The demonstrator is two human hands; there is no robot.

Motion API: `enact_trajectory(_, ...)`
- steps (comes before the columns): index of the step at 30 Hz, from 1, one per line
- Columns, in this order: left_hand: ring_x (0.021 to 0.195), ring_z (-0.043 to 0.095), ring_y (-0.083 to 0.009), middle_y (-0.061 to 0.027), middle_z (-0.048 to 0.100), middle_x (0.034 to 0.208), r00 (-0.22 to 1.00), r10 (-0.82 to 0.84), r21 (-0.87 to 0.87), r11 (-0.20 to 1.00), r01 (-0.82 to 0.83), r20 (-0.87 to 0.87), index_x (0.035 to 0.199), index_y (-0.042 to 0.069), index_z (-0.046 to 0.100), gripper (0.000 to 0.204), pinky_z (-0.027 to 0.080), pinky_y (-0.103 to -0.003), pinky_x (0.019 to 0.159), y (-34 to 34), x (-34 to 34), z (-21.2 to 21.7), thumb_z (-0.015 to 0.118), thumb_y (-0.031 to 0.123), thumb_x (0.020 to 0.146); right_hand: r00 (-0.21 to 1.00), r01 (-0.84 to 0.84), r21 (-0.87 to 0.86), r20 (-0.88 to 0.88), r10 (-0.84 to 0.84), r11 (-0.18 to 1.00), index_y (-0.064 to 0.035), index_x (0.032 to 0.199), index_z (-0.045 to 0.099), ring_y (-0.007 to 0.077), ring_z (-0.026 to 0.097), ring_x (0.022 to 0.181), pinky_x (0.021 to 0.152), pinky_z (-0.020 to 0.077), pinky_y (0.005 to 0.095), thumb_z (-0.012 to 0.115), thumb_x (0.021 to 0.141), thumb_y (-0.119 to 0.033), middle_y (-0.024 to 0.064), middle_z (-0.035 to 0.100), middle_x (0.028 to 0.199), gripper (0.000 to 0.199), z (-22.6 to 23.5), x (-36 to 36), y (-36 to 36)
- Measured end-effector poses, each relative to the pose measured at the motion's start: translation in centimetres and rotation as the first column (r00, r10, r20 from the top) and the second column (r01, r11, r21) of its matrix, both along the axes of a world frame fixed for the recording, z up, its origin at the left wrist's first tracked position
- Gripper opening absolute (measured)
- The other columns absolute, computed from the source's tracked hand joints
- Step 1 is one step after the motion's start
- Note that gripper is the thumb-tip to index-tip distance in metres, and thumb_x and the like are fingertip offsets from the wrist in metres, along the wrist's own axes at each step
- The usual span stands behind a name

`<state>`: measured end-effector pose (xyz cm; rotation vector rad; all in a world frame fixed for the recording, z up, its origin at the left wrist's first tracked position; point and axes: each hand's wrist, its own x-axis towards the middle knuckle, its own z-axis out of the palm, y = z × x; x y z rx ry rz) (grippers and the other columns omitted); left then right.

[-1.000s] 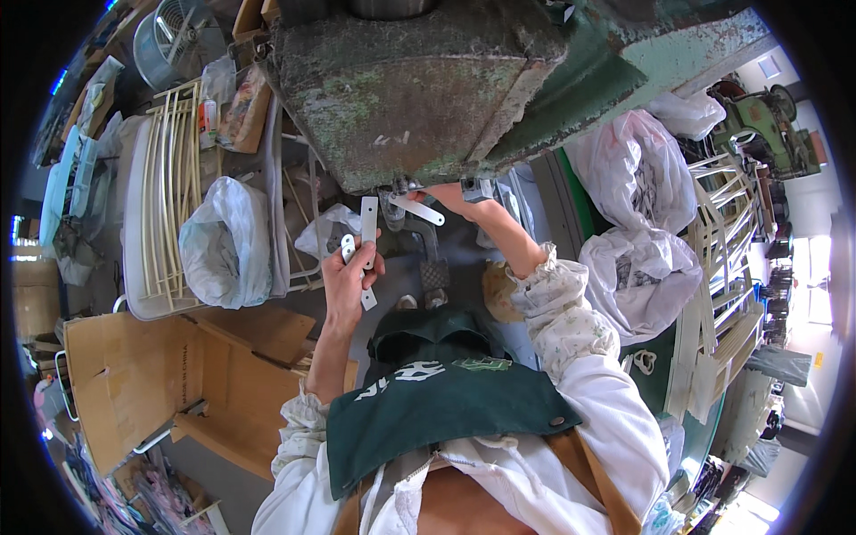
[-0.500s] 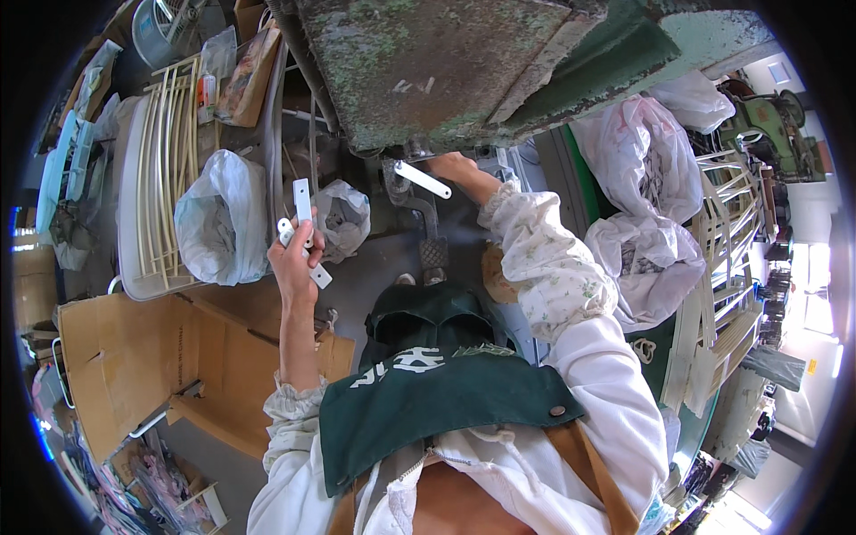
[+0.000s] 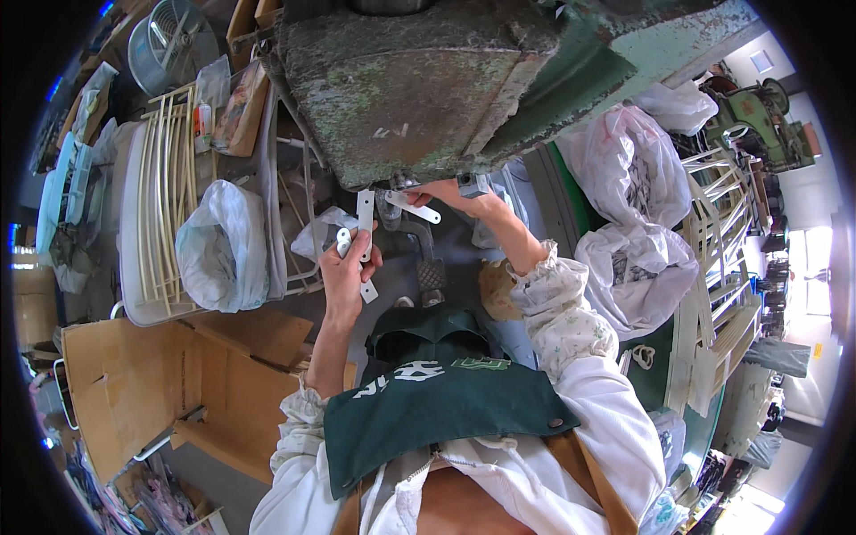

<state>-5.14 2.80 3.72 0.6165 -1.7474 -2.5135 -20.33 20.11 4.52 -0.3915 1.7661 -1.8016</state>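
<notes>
1. Cluttered workshop; at twelve o'clock, a worn green machine (image 3: 401,107).
2. At eleven from the apron (image 3: 464,406), white flat bars (image 3: 366,214) clasped in the left hand (image 3: 342,271); might slip through uneven fanning.
3. Near twelve, right hand (image 3: 450,194) at a white strip (image 3: 419,210) beneath the machine's edge; cannot tell whether gripping; might get pinched through such closeness.

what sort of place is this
Most likely a small metalworking workshop: there is a big, worn green machine, a foot pedal beneath it, and another green machine off to the right.
</notes>
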Motion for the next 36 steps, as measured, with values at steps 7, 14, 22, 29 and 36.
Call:
enact_trajectory(7,0.055,0.047,-0.007,-0.004,0.055,0.063,0.999,-0.033,0.008,0.999,0.034,-0.016,0.108,-0.006,0.062,0.027,0.028,-0.019,0.043,0.2,-0.3,0.3,0.056,0.016,0.093,0.999,-0.036,0.127,0.024,0.033,0.991,0.0045,0.081,0.068,0.0151,0.068,0.066,0.06,0.055,0.0246,0.069,0.081,-0.008,0.0098,0.069,0.076,0.012,1.7,0.5,-0.7)
enact_trajectory(14,0.055,0.048,-0.007,-0.0034,0.055,0.063,0.999,-0.035,-0.017,0.999,0.035,-0.005,0.109,-0.005,0.062,0.027,0.028,-0.019,0.043,-0.5,0.2,0.7,0.056,0.016,0.093,0.998,-0.062,0.271,0.048,0.051,0.96,0.0037,0.082,0.068,0.0142,0.067,0.064,0.059,0.054,0.0239,0.07,0.082,-0.013,0.0087,0.069,0.075,0.017,3.5,1.2,-1.7)
enact_trajectory(22,0.053,0.047,-0.0063,-0.002,0.054,0.063,0.988,-0.129,-0.066,0.99,0.124,-0.079,0.103,-0.006,0.064,0.027,0.028,-0.019,0.043,1.0,-1.3,2.4,0.057,0.018,0.093,0.656,0.187,0.311,-0.746,0.118,0.932,0.0019,0.087,0.066,0.0104,0.061,0.058,0.056,0.0481,0.0288,0.064,0.087,-0.033,0.0077,0.064,0.067,0.035,-3.9,0.4,1.8)
enact_trajectory(29,0.045,0.036,-0.0035,0.0005,0.047,0.056,0.993,-0.11,-0.056,0.993,0.108,-0.032,0.095,-0.006,0.065,0.026,0.022,-0.02,0.041,1.1,-2.2,2.0,0.059,0.019,0.09,0.968,-0.13,0.29,-0.171,0.185,0.948,0.001,0.077,0.066,0.0049,0.045,0.057,0.052,0.0354,0.025,0.056,0.094,-0.029,0.0014,0.058,0.055,0.036,1.4,4.7,1.1)
enact_trajectory(36,0.041,0.04,-0.0053,-0.0015,0.051,0.055,0.996,-0.076,-0.035,0.996,0.077,0.04,0.089,-0.005,0.066,0.021,0.025,-0.02,0.036,0.2,-2.0,0.8,0.063,0.016,0.088,0.986,-0.13,0.194,-0.073,0.146,0.972,0.0014,0.081,0.067,0.0049,0.045,0.054,0.051,0.0336,0.0238,0.054,0.095,-0.028,0.0017,0.059,0.058,0.035,1.5,5.3,1.3)
